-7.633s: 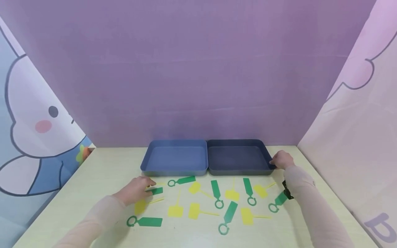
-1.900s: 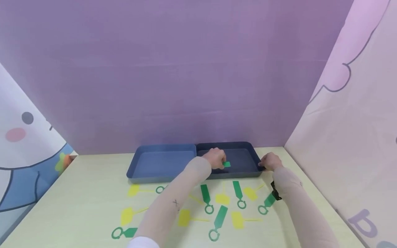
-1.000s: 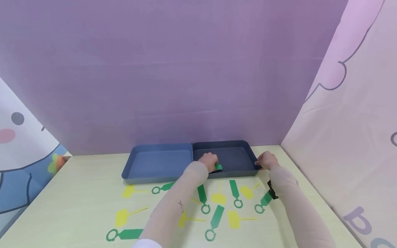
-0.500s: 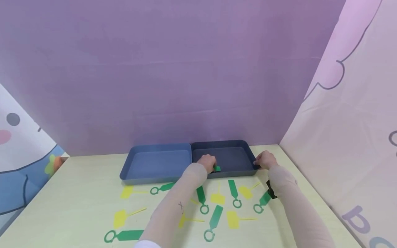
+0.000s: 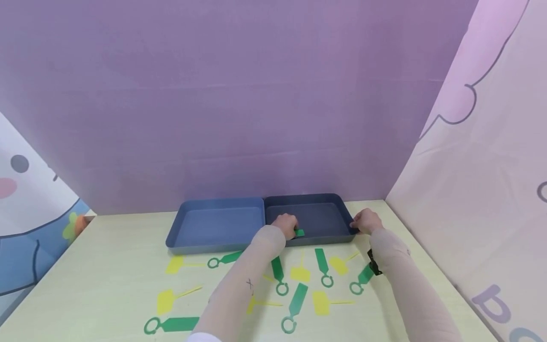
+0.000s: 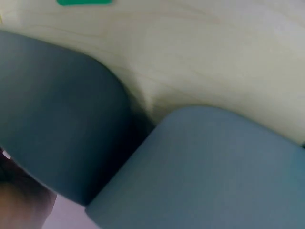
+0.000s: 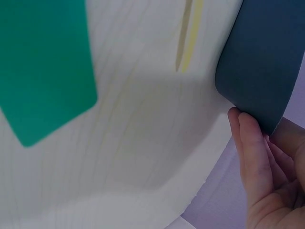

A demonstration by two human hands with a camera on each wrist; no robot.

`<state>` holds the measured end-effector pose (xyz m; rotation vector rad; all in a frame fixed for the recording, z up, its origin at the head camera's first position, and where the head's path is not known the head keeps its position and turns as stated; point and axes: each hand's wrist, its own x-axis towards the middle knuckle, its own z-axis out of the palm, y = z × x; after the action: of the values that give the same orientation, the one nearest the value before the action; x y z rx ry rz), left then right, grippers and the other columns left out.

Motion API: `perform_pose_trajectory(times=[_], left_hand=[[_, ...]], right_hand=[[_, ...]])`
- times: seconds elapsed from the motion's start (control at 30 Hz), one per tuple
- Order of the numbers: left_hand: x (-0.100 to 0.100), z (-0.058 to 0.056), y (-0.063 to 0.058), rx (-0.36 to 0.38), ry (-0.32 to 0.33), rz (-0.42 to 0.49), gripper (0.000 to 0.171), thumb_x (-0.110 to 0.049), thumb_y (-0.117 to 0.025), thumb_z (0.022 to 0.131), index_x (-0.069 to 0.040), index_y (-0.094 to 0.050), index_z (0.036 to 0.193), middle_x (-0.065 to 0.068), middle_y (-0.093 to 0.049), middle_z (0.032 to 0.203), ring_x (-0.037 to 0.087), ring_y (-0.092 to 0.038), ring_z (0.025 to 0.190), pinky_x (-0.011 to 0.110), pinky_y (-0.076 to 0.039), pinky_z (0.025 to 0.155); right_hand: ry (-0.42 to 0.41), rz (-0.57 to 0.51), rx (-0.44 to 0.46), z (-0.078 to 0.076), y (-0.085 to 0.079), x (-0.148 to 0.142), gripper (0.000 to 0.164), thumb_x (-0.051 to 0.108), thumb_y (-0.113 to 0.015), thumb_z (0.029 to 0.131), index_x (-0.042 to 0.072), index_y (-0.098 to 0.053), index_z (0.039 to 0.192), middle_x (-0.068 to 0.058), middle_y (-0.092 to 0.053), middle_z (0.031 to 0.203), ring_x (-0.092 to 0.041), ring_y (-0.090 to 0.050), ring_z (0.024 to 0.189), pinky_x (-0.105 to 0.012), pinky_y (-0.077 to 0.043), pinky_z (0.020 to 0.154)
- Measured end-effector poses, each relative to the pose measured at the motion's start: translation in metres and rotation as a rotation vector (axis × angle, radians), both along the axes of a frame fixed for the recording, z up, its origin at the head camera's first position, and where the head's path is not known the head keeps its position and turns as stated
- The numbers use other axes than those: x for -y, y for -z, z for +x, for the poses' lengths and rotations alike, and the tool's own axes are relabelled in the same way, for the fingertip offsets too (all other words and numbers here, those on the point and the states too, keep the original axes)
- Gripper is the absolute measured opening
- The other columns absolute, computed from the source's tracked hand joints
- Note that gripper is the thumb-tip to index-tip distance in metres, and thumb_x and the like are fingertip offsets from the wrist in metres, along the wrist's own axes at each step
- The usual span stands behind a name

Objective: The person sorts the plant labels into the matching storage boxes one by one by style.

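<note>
In the head view my left hand [image 5: 286,225] is down inside the near left corner of the dark navy tray [image 5: 318,216]. It pinches a green ring-ended tag [image 5: 300,232]; only the tag's flat end pokes out past the fingers. The left wrist view shows part of that hand [image 6: 24,205] behind the navy tray's outer wall [image 6: 62,100]. My right hand [image 5: 367,221] grips the navy tray's right rim near its front corner. Thumb and fingers lie on either side of that wall in the right wrist view, the fingers [image 7: 257,157] outside.
A lighter blue tray [image 5: 222,223] adjoins the navy one on the left. Before both trays lie several green ring tags [image 5: 297,301] and several yellow tags with thin tails [image 5: 321,303] on the pale wooden table [image 5: 98,275]. A purple backdrop [image 5: 265,118] rises behind.
My left hand has picked up a green tag from the table's left side and carried it right into the navy tray, then lowered toward its near left corner. My right hand keeps holding the rim.
</note>
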<state>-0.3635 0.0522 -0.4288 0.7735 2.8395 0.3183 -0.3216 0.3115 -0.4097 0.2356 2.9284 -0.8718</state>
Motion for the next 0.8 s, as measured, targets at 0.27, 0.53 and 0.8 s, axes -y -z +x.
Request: perform_pose_trajectory(times=[0.27, 0.53, 0.8], left_hand=[[0.008, 0.000, -0.005, 0.016, -0.006, 0.040, 0.025, -0.018, -0.069, 0.082, -0.014, -0.069, 0.107, 0.001, -0.067, 0.104, 0.018, -0.063, 0.093, 0.029, -0.052, 0.079], [0.019, 0.008, -0.027, 0.023, 0.041, 0.066, 0.033, -0.019, -0.062, 0.087, -0.011, -0.062, 0.120, 0.003, -0.063, 0.117, 0.019, -0.059, 0.107, 0.029, -0.049, 0.087], [0.038, 0.017, -0.047, 0.044, 0.140, 0.115, 0.034, -0.020, -0.057, 0.091, -0.010, -0.059, 0.123, 0.002, -0.062, 0.120, 0.017, -0.058, 0.109, 0.030, -0.049, 0.089]], right_hand=[[-0.014, -0.002, -0.003, 0.000, -0.001, 0.000, 0.020, 0.008, -0.065, 0.082, -0.008, -0.064, 0.094, -0.023, -0.066, 0.092, -0.009, -0.061, 0.054, -0.034, -0.054, 0.069], [-0.031, 0.004, -0.001, -0.002, -0.001, -0.004, 0.025, 0.009, -0.065, 0.083, -0.009, -0.063, 0.099, -0.025, -0.065, 0.097, -0.010, -0.063, 0.056, -0.038, -0.053, 0.075], [-0.040, 0.017, 0.000, -0.006, -0.004, -0.009, 0.026, 0.010, -0.064, 0.083, -0.010, -0.063, 0.100, -0.025, -0.065, 0.097, -0.012, -0.065, 0.057, -0.043, -0.051, 0.080]])
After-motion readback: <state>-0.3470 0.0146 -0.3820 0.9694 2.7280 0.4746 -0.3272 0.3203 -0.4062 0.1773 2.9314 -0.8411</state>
